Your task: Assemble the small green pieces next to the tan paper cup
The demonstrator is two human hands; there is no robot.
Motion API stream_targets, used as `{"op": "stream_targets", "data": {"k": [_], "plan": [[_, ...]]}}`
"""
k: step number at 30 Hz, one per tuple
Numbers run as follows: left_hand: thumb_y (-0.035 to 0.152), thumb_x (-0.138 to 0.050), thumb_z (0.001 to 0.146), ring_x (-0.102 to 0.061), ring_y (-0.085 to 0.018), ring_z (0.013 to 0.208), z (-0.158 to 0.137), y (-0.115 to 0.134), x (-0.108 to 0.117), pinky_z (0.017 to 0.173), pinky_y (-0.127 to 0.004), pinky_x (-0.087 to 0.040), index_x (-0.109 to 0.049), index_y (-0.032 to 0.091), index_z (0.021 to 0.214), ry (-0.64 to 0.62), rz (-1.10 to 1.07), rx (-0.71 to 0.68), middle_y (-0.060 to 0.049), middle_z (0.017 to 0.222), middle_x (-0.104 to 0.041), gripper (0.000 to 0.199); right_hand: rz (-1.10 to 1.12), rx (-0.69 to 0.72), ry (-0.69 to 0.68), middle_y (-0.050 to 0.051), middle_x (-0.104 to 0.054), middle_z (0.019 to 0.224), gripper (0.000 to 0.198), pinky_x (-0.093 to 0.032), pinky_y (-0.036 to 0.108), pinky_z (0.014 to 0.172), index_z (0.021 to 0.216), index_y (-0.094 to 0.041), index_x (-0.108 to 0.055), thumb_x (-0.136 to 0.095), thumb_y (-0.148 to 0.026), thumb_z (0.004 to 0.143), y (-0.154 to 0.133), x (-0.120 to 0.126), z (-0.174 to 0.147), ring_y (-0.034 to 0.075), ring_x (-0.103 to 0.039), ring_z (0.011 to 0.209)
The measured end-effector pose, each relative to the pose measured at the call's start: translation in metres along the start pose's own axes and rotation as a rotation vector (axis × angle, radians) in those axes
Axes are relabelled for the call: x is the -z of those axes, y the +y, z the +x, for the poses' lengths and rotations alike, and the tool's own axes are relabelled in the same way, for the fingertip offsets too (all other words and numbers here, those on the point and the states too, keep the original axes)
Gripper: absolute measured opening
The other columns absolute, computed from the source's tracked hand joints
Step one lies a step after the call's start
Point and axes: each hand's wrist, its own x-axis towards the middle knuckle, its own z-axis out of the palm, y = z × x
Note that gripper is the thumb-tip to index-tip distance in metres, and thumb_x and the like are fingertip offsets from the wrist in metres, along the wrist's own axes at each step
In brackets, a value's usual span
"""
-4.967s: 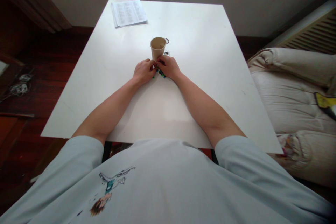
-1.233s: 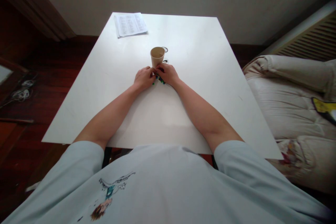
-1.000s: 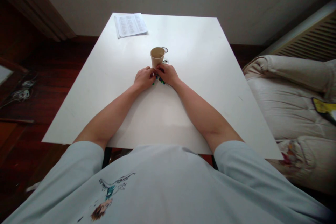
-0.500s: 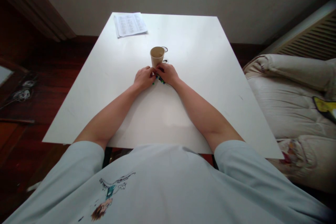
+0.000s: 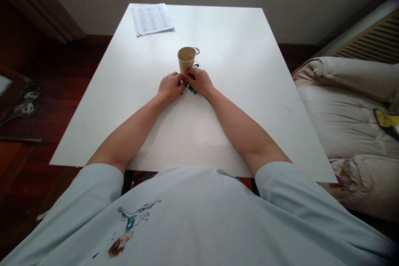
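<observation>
Just in front of an upright tan paper cup (image 5: 186, 59), my left hand (image 5: 171, 86) and my right hand (image 5: 200, 81) meet with their fingertips close together. Both hands are closed in a pinch; what lies between the fingers is too small and hidden to name. Several small green, blue and dark pieces (image 5: 191, 88) lie on the table under and between the hands. Behind the right hand, beside the cup, sits a small ring-like object (image 5: 196, 65). A thin dark loop (image 5: 196, 50) shows at the cup's right rim.
The white table (image 5: 237, 50) carries a stack of printed sheets (image 5: 153, 19) at its far left corner. To the right stands a cushioned cream sofa (image 5: 343, 108) with a yellow and black item (image 5: 386, 119) on it. White cables (image 5: 26, 108) lie on the floor at left.
The view has tilted slightly, so the table and cup sit higher in the picture. My hands stay together in front of the cup, with only slight finger movement.
</observation>
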Motion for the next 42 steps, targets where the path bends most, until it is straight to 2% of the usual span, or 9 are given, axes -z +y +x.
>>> {"op": "stream_targets", "data": {"k": [17, 30, 42], "plan": [[0.026, -0.066, 0.101, -0.07, -0.03, 0.112, 0.001, -0.002, -0.002, 0.1, -0.042, -0.055, -0.085, 0.028, 0.119, -0.003, 0.01, 0.003, -0.011, 0.114, -0.077, 0.026, -0.022, -0.017, -0.035, 0.011, -0.083, 0.102, 0.024, -0.053, 0.034, 0.087, 0.105, -0.018, -0.083, -0.07, -0.038, 0.102, -0.012, 0.008, -0.003, 0.026, -0.073, 0.097], [0.025, -0.065, 0.1, -0.071, -0.029, 0.109, 0.0, -0.001, -0.001, 0.099, -0.042, -0.056, -0.084, 0.027, 0.119, 0.008, 0.033, -0.016, -0.011, 0.114, -0.078, 0.028, -0.024, 0.02, -0.014, 0.01, -0.084, 0.101, 0.022, -0.054, 0.032, 0.084, 0.101, -0.02, -0.082, -0.069, -0.038, 0.102, 0.0, 0.003, 0.0, 0.025, -0.074, 0.096], [0.025, -0.066, 0.101, -0.072, -0.028, 0.109, 0.001, -0.002, -0.001, 0.099, -0.041, -0.055, -0.085, 0.027, 0.119, 0.001, 0.046, -0.013, -0.01, 0.112, -0.077, 0.026, -0.032, 0.014, -0.009, 0.009, -0.083, 0.102, 0.017, -0.051, 0.031, 0.084, 0.098, -0.019, -0.081, -0.068, -0.029, 0.101, 0.004, -0.001, 0.002, 0.023, -0.073, 0.094]]}}
